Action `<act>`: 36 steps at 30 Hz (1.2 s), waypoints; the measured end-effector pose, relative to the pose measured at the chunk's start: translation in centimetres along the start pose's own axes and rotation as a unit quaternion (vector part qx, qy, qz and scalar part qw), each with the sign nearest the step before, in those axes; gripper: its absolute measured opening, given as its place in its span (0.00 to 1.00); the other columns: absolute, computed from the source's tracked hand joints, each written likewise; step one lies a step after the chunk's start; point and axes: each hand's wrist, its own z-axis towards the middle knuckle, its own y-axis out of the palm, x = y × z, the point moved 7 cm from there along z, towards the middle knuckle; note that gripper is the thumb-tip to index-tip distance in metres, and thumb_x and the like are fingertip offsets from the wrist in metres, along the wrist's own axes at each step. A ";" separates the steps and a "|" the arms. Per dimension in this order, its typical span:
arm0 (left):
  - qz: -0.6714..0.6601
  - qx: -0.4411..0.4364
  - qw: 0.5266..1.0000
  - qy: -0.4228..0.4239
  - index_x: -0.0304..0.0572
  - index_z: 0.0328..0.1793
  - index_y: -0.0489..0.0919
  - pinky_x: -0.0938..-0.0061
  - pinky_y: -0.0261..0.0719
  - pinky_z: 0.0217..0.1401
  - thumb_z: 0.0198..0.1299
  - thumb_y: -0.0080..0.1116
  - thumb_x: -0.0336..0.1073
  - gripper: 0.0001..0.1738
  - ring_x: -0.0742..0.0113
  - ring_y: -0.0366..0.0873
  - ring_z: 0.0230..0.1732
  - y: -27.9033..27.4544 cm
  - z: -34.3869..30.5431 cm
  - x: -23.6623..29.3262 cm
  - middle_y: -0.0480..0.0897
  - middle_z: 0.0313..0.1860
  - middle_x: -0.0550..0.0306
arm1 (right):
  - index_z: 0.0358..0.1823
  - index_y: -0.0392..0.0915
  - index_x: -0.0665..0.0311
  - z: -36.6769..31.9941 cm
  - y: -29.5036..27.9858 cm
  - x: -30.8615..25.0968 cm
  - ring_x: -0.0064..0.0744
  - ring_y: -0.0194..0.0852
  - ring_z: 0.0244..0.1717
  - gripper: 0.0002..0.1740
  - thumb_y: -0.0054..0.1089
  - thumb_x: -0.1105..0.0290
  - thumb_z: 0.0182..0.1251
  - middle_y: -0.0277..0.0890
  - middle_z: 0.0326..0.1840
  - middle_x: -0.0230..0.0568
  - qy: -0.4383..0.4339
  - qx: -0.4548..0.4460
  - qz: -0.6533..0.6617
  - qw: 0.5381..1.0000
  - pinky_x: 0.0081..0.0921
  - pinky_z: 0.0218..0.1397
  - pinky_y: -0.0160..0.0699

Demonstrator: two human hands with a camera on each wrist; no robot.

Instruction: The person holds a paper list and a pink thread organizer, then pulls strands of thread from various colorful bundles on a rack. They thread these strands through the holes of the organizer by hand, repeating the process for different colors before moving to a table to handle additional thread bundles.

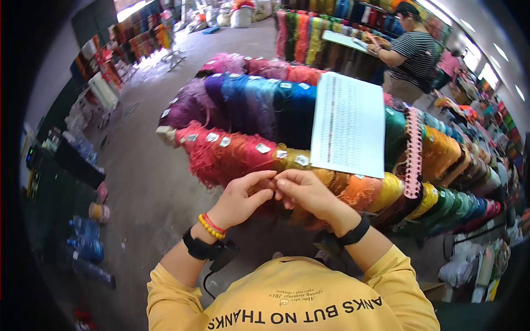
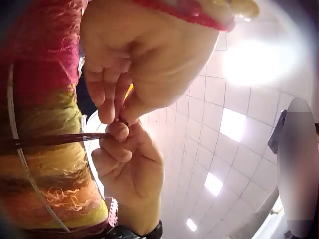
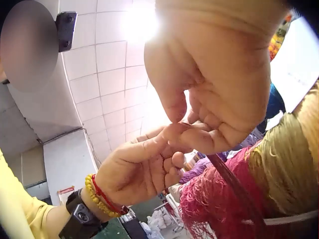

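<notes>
My left hand (image 1: 245,193) and right hand (image 1: 309,190) meet fingertip to fingertip in front of the near row of thread hanks. A thin bundle of dark reddish-brown thread (image 2: 55,140) runs across the hanks into the curled fingers of my right hand (image 2: 132,167). In the right wrist view this thread (image 3: 234,186) hangs down from below the right hand (image 3: 214,74). The left hand (image 3: 142,169) pinches at the same spot, thumb and forefinger against the right fingertips. A small dark bit of thread shows between them; the rest is hidden by fingers.
Rows of hanks in red (image 1: 237,154), blue (image 1: 259,105) and orange (image 1: 441,149) hang on a rack with small number tags. A printed sheet (image 1: 350,121) and a pink trim strip (image 1: 413,154) lie over them. A person (image 1: 411,52) stands behind. Blue water bottles (image 1: 85,240) stand at left.
</notes>
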 end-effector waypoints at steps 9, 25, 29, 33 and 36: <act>0.135 0.024 0.990 0.031 0.32 0.41 0.79 0.84 0.75 0.32 0.57 0.57 0.27 0.07 0.78 0.77 0.28 4.2 4.0 -0.5 0.81 0.27 0.59 | 0.44 0.71 0.67 -4.4 -4.3 0.6 0.16 0.70 0.26 0.10 0.53 0.71 0.65 0.74 0.29 0.31 -0.018 0.124 -0.089 0.988 0.14 0.29 0.72; -0.204 -0.172 0.942 -0.203 0.33 0.40 0.76 0.83 0.75 0.35 0.61 0.54 0.32 0.08 0.75 0.76 0.30 20.6 13.8 -3.5 0.78 0.31 0.60 | 0.37 0.80 0.69 -20.9 -21.2 1.6 0.17 0.71 0.24 0.08 0.58 0.70 0.61 0.76 0.26 0.30 -0.011 0.418 -0.131 0.899 0.17 0.28 0.72; -0.262 -0.220 0.903 -0.261 0.31 0.52 0.73 0.79 0.78 0.45 0.62 0.52 0.31 0.14 0.71 0.78 0.40 27.8 14.9 -7.5 0.78 0.42 0.55 | 0.37 0.81 0.69 -30.2 -29.1 1.1 0.14 0.69 0.23 0.08 0.58 0.72 0.61 0.77 0.26 0.31 -0.059 0.579 -0.066 0.811 0.12 0.28 0.70; -0.185 -0.188 0.938 -0.226 0.30 0.58 0.69 0.80 0.78 0.44 0.63 0.50 0.31 0.19 0.69 0.78 0.42 33.0 17.0 -9.0 0.78 0.46 0.53 | 0.38 0.80 0.70 -28.6 -30.3 1.1 0.16 0.72 0.27 0.07 0.58 0.75 0.60 0.77 0.28 0.32 -0.083 0.562 -0.080 0.819 0.13 0.32 0.72; -0.111 -0.149 0.968 -0.169 0.30 0.58 0.69 0.82 0.78 0.37 0.64 0.48 0.32 0.18 0.70 0.80 0.36 34.8 18.3 -10.0 0.79 0.42 0.52 | 0.38 0.79 0.71 -25.7 -31.1 3.7 0.16 0.72 0.28 0.07 0.58 0.76 0.60 0.77 0.29 0.32 -0.090 0.521 -0.072 0.846 0.14 0.33 0.72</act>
